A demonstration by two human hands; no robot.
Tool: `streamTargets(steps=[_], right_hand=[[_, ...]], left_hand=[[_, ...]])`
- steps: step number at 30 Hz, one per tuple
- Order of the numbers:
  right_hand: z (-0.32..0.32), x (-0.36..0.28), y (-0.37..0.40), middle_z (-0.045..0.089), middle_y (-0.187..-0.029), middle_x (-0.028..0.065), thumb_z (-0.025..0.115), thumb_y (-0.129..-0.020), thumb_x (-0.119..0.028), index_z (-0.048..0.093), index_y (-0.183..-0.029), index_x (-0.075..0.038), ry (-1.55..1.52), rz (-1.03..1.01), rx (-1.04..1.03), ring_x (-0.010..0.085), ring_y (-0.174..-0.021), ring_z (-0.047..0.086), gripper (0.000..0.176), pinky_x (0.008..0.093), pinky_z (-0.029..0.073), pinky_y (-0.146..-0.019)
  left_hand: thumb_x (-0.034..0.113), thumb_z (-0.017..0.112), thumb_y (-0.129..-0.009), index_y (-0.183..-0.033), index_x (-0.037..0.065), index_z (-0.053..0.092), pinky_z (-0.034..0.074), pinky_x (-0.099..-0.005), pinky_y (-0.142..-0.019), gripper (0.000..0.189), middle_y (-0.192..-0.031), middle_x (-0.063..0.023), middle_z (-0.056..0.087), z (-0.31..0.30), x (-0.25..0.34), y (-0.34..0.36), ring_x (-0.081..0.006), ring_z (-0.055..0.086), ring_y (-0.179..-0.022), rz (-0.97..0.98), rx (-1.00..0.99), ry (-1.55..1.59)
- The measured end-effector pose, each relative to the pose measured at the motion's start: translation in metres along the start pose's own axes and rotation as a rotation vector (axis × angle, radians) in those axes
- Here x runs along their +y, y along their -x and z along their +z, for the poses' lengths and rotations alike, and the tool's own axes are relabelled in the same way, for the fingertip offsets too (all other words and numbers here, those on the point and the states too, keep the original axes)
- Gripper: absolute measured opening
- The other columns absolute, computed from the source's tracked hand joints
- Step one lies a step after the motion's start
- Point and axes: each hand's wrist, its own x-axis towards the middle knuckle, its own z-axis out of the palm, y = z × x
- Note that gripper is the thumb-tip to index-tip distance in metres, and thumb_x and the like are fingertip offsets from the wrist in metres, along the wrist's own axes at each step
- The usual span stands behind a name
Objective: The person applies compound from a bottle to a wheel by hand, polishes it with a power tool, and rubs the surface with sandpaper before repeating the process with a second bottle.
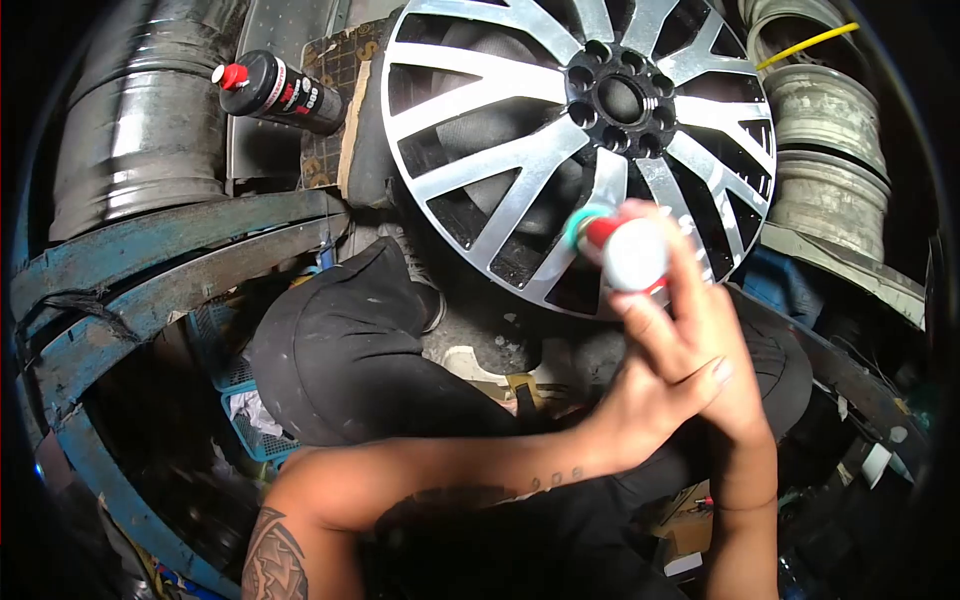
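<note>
A blurred red-and-white cylindrical object (637, 255) with a teal ring at its far side is in the fingers of my right hand (703, 325). Its round white end faces me, and it overlaps the lower spokes of the alloy wheel (520, 155) in this view. My left hand (645, 405) comes across from the left and closes around the heel of my right hand. Its thumb lies over that hand, while its other fingers are hidden behind. The wheel has polished silver spokes, dark gaps between them and a black hub with several bolt holes.
A black bottle with a red cap (285, 92) leans left of the wheel, by a patterned board (325, 160). Metal wheel barrels (140, 130) stand at far left, worn rims (825, 150) at right. Blue metal bars (180, 235) and a blue basket (245, 400) are beside my leg.
</note>
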Motion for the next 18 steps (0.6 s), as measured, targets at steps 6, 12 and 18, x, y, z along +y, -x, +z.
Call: streamTargets(steps=[6,12,18], right_hand=[[0.009,-0.007,0.011,0.071,-0.122,0.0214,0.07,-0.095,-0.013,0.045,-0.154,-0.012,0.054,-0.029,-0.18,0.0417,-0.104,0.074,0.064,0.0412,0.058,-0.089],[-0.004,0.002,-0.001,0.073,-0.117,0.0222,0.069,-0.098,-0.014,0.045,-0.152,-0.011,-0.004,-0.005,0.091,0.0457,-0.103,0.073,0.059,0.0426,0.058,-0.085],[-0.001,0.002,0.007,0.073,-0.116,0.0239,0.071,-0.098,-0.016,0.045,-0.153,-0.011,0.02,-0.021,-0.083,0.0465,-0.103,0.073,0.061,0.0424,0.058,-0.086]], left_hand=[[0.057,0.063,-0.097,-0.165,-0.002,0.007,0.027,-0.0462,-0.126,0.106,-0.165,-0.0208,0.023,0.002,-0.011,0.022,-0.0304,0.024,-0.157,0.051,0.067,-0.018],[0.052,0.065,-0.099,-0.164,-0.004,0.001,0.023,-0.0447,-0.127,0.108,-0.167,-0.0205,0.019,0.002,-0.005,-0.013,-0.0301,0.019,-0.158,0.065,-0.025,0.069],[0.049,0.065,-0.099,-0.164,-0.005,-0.004,0.021,-0.0445,-0.128,0.11,-0.167,-0.021,0.017,-0.003,-0.01,-0.003,-0.0309,0.017,-0.159,0.176,-0.048,-0.086]])
